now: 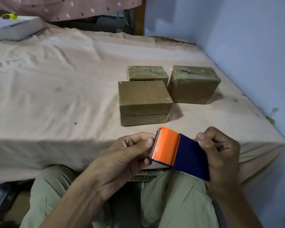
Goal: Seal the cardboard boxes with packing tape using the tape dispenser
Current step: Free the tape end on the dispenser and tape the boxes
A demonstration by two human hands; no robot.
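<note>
Three brown cardboard boxes stand on the bed: the nearest box (pixel 144 99), one behind it (pixel 147 73) and one to the right (pixel 194 84), all with shiny tape on them. Below them, above my knees, I hold an orange and dark blue tape dispenser (pixel 179 153). My right hand (pixel 220 155) grips its blue body from the right. My left hand (pixel 130 155) pinches at the toothed cutter edge on the dispenser's orange end. The tape roll itself is hidden.
The bed (pixel 56 83) is covered with a wrinkled pinkish sheet. A flat white box (pixel 15 28) lies at its far left corner. A pale blue wall (pixel 245 38) runs along the right side. My knees (pixel 176 195) sit against the bed's front edge.
</note>
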